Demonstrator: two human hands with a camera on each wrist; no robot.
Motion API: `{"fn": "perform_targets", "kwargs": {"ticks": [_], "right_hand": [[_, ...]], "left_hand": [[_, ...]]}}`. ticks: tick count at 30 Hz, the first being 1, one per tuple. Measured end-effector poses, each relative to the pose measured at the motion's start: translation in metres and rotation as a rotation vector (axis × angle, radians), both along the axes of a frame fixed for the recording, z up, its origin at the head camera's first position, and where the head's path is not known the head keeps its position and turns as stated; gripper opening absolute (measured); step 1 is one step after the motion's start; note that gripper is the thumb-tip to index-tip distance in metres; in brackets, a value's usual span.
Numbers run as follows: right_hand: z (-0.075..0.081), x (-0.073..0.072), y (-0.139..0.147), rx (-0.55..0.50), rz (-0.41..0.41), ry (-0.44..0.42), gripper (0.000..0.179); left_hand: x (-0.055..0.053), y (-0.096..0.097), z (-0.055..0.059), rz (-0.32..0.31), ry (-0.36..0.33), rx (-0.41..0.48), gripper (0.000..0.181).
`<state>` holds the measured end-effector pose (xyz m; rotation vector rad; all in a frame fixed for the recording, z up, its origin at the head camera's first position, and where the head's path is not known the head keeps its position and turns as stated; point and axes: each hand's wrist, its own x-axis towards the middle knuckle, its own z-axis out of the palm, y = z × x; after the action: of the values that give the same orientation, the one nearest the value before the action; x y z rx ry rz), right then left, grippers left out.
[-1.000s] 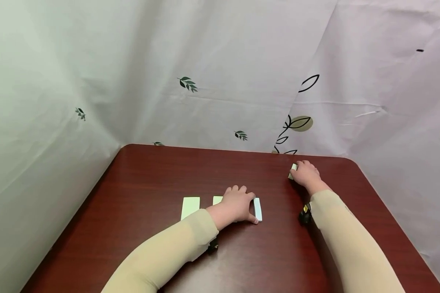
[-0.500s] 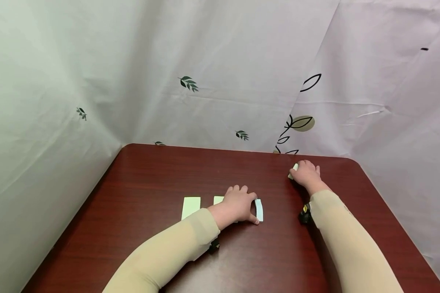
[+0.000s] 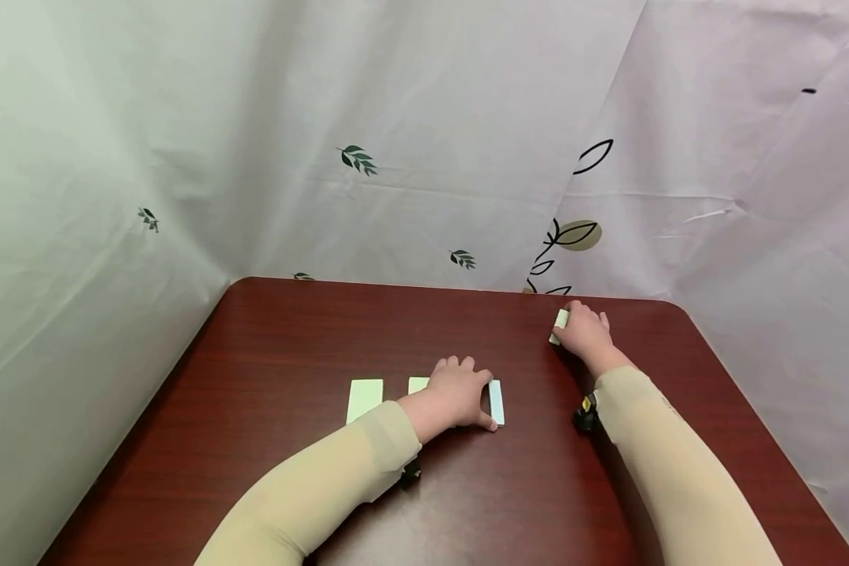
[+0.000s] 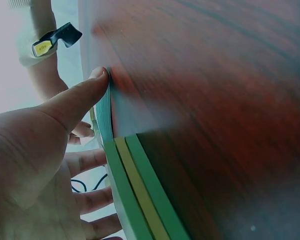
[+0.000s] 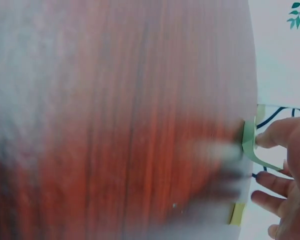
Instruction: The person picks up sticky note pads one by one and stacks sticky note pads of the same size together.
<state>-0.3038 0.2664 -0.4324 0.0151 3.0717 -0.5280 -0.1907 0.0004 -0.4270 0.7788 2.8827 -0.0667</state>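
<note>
On the dark red table [image 3: 290,354], the left hand [image 3: 456,393] rests palm down near the middle, a little toward the front edge. Under it lies a row of pale paper strips. The thumb [image 4: 77,102] presses against the light blue strip [image 3: 495,401], which lies flat just right of the hand. The left wrist view shows green and yellow strips [image 4: 135,200] side by side beneath the palm, with the fingers loosely bent over them; whether they actually pinch anything I cannot tell. A corner of one green strip [image 3: 417,384] peeks out on the hand's left side, and a separate pale green strip [image 3: 364,399] lies flat just beyond it, apart from the hand.

The right hand [image 3: 586,334] sits well apart, close to the far right corner of the table. Its thumb and fingers pinch a small pale green slip [image 3: 559,325], which curls up off the surface at the hand's left side; the right wrist view shows this slip [image 5: 250,145] bent between the fingertips. A small yellow piece [image 5: 236,214] lies on the table just beside that hand.
</note>
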Motion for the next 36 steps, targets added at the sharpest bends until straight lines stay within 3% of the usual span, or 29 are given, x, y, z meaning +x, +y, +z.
{"fn": "perform_targets", "kwargs": {"ticks": [8,15,24,36], "right_hand": [[-0.001,0.005,-0.005,-0.086,0.034,0.009,0.047],[-0.003,0.014,-0.005,-0.23,0.039,0.042,0.036],[-0.003,0.035,-0.009,-0.51,0.034,-0.098,0.035],[-0.012,0.075,-0.021,-0.652,0.095,-0.199,0.032]], "left_hand": [[-0.001,-0.002,-0.001,-0.004,0.002,0.011,0.081],[-0.002,0.0,0.001,-0.007,-0.001,0.004,0.082],[-0.002,0.0,0.001,-0.017,0.001,0.016,0.082],[-0.003,0.0,0.001,-0.015,-0.014,0.017,0.083]]}}
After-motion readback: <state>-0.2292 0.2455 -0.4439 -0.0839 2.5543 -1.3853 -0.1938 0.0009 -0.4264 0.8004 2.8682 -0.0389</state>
